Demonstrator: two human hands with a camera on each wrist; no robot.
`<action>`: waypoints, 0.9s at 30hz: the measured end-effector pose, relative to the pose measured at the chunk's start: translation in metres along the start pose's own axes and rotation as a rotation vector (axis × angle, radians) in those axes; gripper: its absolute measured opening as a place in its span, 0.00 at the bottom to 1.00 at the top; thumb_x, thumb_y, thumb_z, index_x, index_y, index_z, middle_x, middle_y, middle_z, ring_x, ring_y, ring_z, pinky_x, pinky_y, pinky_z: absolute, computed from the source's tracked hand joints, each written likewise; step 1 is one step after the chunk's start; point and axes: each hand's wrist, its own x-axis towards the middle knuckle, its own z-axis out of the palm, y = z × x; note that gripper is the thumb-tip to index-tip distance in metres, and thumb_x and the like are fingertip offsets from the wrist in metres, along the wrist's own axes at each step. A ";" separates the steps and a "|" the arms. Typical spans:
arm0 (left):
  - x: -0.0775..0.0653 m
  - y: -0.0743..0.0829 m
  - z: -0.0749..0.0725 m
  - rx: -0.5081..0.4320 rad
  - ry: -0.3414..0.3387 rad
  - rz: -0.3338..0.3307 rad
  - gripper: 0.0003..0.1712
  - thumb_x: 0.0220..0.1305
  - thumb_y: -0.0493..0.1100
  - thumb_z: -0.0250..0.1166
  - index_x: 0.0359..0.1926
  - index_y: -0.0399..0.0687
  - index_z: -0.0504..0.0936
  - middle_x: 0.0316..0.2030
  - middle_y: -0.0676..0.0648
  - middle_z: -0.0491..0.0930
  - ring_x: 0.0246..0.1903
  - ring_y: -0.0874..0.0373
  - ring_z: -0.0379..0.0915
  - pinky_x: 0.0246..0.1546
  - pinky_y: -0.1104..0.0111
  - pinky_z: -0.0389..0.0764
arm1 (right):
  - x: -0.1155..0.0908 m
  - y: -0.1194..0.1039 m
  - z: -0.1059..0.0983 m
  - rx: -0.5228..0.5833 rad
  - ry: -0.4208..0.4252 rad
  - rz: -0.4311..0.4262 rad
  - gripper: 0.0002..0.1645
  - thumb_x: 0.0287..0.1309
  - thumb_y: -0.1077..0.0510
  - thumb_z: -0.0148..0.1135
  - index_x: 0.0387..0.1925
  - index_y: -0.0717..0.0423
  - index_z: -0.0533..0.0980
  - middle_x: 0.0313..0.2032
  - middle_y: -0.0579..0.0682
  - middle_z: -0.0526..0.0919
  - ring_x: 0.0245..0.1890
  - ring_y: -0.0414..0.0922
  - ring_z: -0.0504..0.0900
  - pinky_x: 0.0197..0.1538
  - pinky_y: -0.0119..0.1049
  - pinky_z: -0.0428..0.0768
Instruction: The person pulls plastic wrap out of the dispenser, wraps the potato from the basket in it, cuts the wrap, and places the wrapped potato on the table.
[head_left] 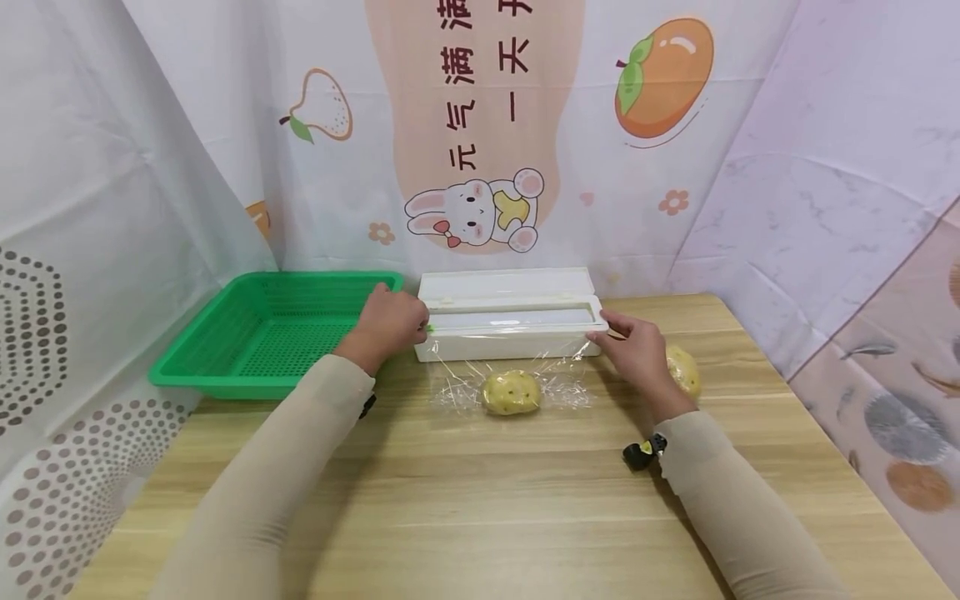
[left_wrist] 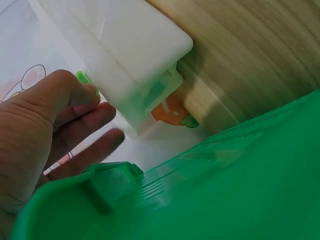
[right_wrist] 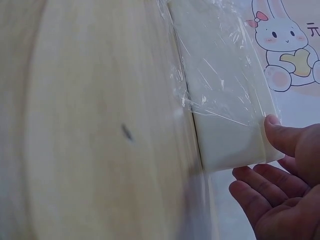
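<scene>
A white cling film dispenser box [head_left: 517, 343] stands at the back of the table with its lid raised. Clear cling film [head_left: 558, 392] comes over its front and lies across a potato [head_left: 512, 392]. At the box's left end my left hand [head_left: 392, 321] pinches a small green slider [left_wrist: 83, 77] between thumb and index finger, the other fingers loosely bent. My right hand [head_left: 637, 350] grips the right end, thumb on the front edge and fingers around the end, as the right wrist view also shows. A second potato [head_left: 683, 372] is partly hidden behind the right hand.
A green plastic basket [head_left: 217, 385] sits at the left, close beside the left hand and the box. Behind the box hangs a printed curtain [head_left: 315, 208]. The wooden table [head_left: 480, 517] stretches toward me in front of the wrapped potato.
</scene>
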 end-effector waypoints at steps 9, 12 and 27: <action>0.004 -0.004 0.006 -0.069 -0.042 -0.013 0.17 0.62 0.42 0.70 0.18 0.52 0.77 0.19 0.53 0.73 0.24 0.55 0.66 0.27 0.64 0.68 | 0.001 0.000 0.001 -0.003 -0.005 0.006 0.33 0.61 0.50 0.75 0.66 0.52 0.78 0.62 0.57 0.82 0.61 0.54 0.83 0.41 0.19 0.81; 0.004 -0.003 0.002 -0.073 -0.068 -0.020 0.15 0.62 0.43 0.71 0.20 0.51 0.79 0.20 0.52 0.75 0.24 0.55 0.67 0.28 0.64 0.69 | 0.002 0.000 0.001 -0.001 -0.009 0.009 0.33 0.61 0.49 0.75 0.66 0.52 0.78 0.62 0.57 0.82 0.62 0.54 0.83 0.42 0.19 0.81; 0.002 -0.010 0.002 0.053 -0.016 0.031 0.20 0.60 0.43 0.69 0.15 0.55 0.72 0.18 0.54 0.72 0.27 0.54 0.68 0.43 0.56 0.68 | 0.002 0.002 -0.002 0.004 -0.019 0.015 0.34 0.62 0.49 0.75 0.67 0.52 0.77 0.63 0.57 0.81 0.62 0.54 0.82 0.43 0.20 0.82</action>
